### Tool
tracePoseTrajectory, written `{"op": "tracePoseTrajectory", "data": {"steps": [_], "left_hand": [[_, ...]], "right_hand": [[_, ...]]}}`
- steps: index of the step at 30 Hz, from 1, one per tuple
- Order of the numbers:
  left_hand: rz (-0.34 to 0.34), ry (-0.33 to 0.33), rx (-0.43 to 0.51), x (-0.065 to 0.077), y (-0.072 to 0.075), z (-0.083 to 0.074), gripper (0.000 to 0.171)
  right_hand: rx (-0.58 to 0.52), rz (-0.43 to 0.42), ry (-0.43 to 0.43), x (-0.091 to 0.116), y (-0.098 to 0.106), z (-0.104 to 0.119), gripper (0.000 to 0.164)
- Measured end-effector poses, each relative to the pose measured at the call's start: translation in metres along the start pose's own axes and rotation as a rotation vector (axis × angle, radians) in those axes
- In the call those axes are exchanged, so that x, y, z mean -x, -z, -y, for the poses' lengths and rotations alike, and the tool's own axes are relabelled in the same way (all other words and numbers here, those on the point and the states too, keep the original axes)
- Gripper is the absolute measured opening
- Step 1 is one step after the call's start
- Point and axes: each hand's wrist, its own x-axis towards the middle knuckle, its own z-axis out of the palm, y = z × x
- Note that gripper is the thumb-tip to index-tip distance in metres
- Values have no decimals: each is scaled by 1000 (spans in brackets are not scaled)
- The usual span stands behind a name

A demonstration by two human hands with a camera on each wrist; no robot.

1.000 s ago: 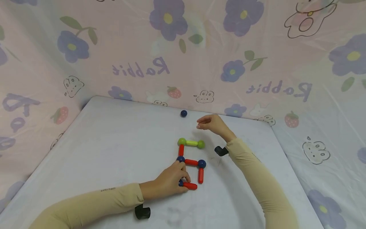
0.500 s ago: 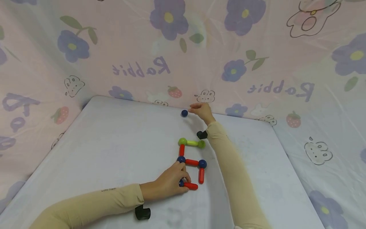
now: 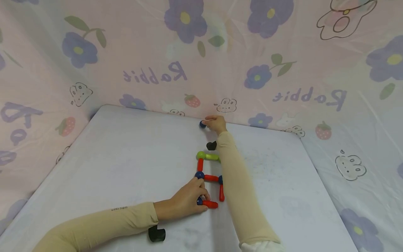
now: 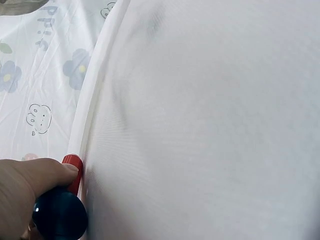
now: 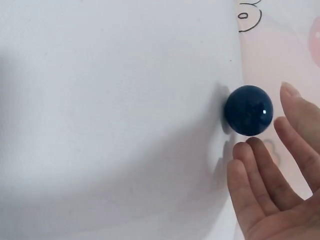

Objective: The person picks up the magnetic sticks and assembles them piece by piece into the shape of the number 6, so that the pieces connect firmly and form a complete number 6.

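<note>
On the white table my left hand [image 3: 185, 199] grips the near left side of a ball-and-rod building toy, covering part of it. In the left wrist view the thumb presses a red rod [image 4: 73, 165] beside a dark blue ball [image 4: 61, 215]. Red rods [image 3: 211, 178], a blue ball [image 3: 199, 175] and a lime-green ball [image 3: 200, 155] with a lime rod [image 3: 211, 156] form the rest of the frame. At the far edge, my right hand [image 3: 216, 124] reaches round a loose blue ball [image 5: 248, 110], fingers spread, fingertips close beside it.
A patterned cloth [image 3: 151, 42] hangs behind and beside the table [image 3: 141, 147]. My right forearm [image 3: 242, 189] passes over the right side of the toy and hides part of it. Black wrist-camera pieces [image 3: 156, 233] sit beneath both wrists.
My right hand has moved away and left from beyond the green rod to the loose blue ball at the far edge. The left hand stays on the toy.
</note>
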Motion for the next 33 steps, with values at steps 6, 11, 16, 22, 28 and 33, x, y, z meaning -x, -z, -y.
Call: {"op": "tracePoseTrajectory", "data": {"steps": [6,11,16,22,28,33], "left_hand": [[-2,-2,-4,0,0,-1,16],[-1,-2,-7,0,-1,-1,16],[-5,-9,-18,0,-2,0,16],[-11,-14,-4,0,-2,1,17],[-6,-18,-28,0,-3,1,19],[-9,-28,-46,0,-2,1,19]], "right_hand": [[72,-41,32,-11,-8,-8,35],[147,-70,59,-10,-12,-9,33],[168,-81,66,-10,-12,-8,31],[187,-88,77,-4,-11,-4,30],[168,-81,60,-3,-10,-2,31],[162,-66,67,-1,-9,-1,31]]}}
